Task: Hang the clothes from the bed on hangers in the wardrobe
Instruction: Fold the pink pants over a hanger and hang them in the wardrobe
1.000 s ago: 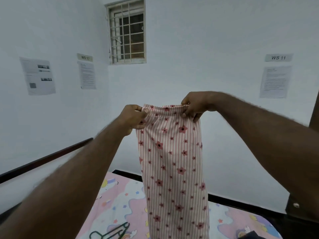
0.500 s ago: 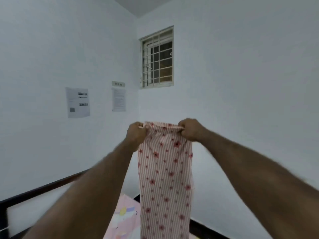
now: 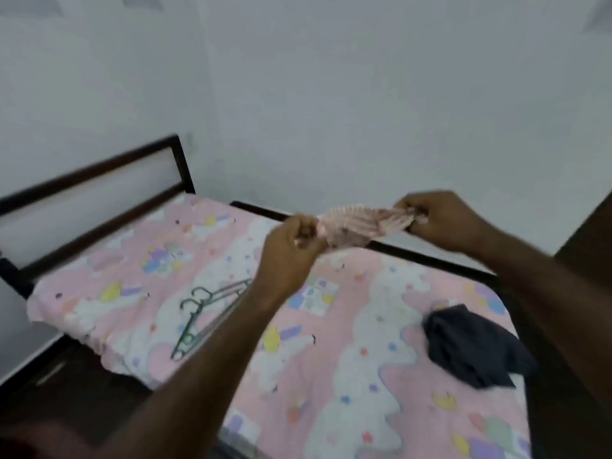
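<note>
The pink striped garment with red flowers (image 3: 356, 228) is stretched in the air between both hands, above the far side of the bed, and looks blurred. My left hand (image 3: 291, 246) grips its left end. My right hand (image 3: 437, 220) grips its right end. Green hangers (image 3: 202, 313) lie on the pink patterned bedsheet (image 3: 331, 359), under my left forearm. A dark blue garment (image 3: 470, 346) lies crumpled on the bed's right side. The wardrobe is not in view.
The bed has a dark frame with a headboard rail (image 3: 99, 187) at the left, against white walls. A dark brown edge (image 3: 592, 233) shows at the far right. Dark floor lies at the lower left beside the bed.
The view has dropped from the wall and window down to the bed. The garment hung full length from both hands; now it appears short and flung up between them.
</note>
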Action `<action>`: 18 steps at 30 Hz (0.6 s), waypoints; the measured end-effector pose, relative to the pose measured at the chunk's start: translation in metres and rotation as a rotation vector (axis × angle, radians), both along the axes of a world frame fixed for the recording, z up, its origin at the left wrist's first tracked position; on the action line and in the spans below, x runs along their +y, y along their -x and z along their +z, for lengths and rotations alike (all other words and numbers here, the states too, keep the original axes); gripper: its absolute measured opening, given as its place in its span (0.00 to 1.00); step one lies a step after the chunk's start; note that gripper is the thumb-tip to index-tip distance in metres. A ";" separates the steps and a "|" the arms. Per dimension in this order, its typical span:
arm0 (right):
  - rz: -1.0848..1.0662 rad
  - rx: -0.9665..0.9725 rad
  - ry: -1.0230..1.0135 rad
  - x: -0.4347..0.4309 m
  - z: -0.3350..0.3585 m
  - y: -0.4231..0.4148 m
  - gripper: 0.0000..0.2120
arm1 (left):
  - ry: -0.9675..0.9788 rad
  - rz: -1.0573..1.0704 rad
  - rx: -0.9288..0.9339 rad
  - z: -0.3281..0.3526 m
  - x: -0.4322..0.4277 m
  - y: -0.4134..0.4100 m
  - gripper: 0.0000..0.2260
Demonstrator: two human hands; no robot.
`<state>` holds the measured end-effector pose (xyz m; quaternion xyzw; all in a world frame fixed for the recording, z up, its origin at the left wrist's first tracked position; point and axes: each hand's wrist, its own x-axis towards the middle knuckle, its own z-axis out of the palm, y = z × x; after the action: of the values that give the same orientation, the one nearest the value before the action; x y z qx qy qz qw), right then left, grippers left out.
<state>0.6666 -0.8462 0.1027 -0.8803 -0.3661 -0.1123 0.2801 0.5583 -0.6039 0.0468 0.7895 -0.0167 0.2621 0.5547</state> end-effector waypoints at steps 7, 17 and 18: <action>-0.180 0.404 0.194 -0.066 -0.341 0.058 0.17 | -0.029 -0.113 0.509 -0.293 -0.074 0.069 0.04; -0.194 0.585 0.201 -0.134 -0.537 0.145 0.20 | -0.284 -0.340 1.016 -0.448 -0.141 0.129 0.11; -0.198 0.565 0.148 -0.133 -0.522 0.139 0.20 | -0.298 -0.340 1.005 -0.441 -0.148 0.126 0.09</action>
<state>0.5275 -0.9795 -0.4193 -0.9261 -0.1935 0.1371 0.2934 0.4321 -0.7515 -0.3938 0.8736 0.0862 -0.2457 0.4112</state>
